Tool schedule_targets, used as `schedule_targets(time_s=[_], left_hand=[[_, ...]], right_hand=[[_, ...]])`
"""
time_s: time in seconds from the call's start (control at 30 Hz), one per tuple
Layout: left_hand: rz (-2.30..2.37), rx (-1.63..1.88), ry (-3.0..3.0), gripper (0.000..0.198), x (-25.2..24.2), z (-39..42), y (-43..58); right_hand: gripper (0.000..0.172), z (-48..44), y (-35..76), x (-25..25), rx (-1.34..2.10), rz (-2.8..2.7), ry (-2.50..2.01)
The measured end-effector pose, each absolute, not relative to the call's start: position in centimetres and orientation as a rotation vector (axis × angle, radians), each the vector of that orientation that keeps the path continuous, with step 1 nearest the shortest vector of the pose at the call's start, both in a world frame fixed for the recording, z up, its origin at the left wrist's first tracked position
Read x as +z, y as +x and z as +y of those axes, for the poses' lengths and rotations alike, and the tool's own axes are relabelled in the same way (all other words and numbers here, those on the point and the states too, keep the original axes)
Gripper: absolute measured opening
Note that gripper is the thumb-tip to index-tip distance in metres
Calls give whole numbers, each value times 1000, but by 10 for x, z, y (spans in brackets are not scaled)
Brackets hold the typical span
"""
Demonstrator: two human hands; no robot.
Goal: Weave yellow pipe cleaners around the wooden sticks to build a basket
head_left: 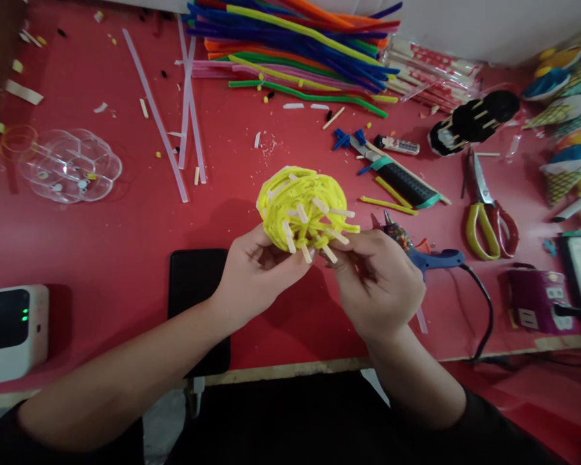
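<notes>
My left hand (256, 274) and my right hand (375, 281) together hold a yellow woven pipe-cleaner basket (303, 206) just above the red table (116, 226). Short pale sticks poke out of the weave toward me. The left hand's fingers curl under its lower left side. My right hand pinches the basket's lower right edge, near one of the sticks. A blue hot glue gun (428, 257) lies just behind my right hand.
A pile of coloured pipe cleaners (300, 51) lies at the back. Clear glue sticks (188, 110), a clear compartment tray (70, 165), a utility knife (401, 181), scissors (489, 219), a black phone (196, 290) and a white device (12, 332) surround me.
</notes>
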State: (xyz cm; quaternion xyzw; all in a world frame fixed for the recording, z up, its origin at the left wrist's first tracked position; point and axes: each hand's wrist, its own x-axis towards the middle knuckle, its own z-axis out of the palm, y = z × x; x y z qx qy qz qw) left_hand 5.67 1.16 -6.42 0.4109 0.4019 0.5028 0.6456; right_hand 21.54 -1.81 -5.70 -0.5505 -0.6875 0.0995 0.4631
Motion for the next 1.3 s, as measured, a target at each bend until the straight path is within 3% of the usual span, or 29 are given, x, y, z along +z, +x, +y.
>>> schedule_targets(time_s=[0.17,0.5,0.77,1.3], left_hand=[[890,1183,863,19,-66,12,59],[1006,1196,1088,10,-67,9,56],[886,1245,1183,12,-69,8,53],[909,1231,1294,8,-70,5,53]], right_hand=[[17,-17,210,-52,132,-1737,-1322],[2,-24,211,-58,506,-1512,-1366],[12,-22,211,-57,443,-1464,-1375],[14,-29,213,-63,305,-1452,-1364]])
